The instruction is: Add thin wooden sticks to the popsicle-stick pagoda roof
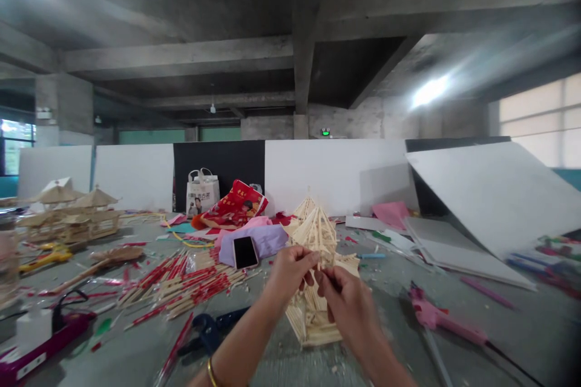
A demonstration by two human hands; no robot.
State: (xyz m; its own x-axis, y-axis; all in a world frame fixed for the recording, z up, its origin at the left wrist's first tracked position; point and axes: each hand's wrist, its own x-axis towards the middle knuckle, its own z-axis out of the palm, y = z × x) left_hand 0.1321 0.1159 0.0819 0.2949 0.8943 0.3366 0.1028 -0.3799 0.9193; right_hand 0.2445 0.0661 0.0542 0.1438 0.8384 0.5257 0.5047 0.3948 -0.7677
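A small pavilion model built of pale wooden sticks (318, 236) stands on the grey table (390, 290) in front of me. My left hand (290, 272) pinches the model at its middle, fingers closed on the sticks. My right hand (347, 308) is beside it, fingertips closed and touching the same spot on the model; whether it holds a loose stick is not clear. A gold bangle (211, 372) is on my left wrist.
A heap of red-wrapped chopsticks (186, 287) lies left of the model, with a phone (246, 252) on lilac cloth. A pink glue gun (436, 317) lies right, another (40, 347) at front left. Finished stick buildings (72, 214) stand far left. White boards (494, 193) lean right.
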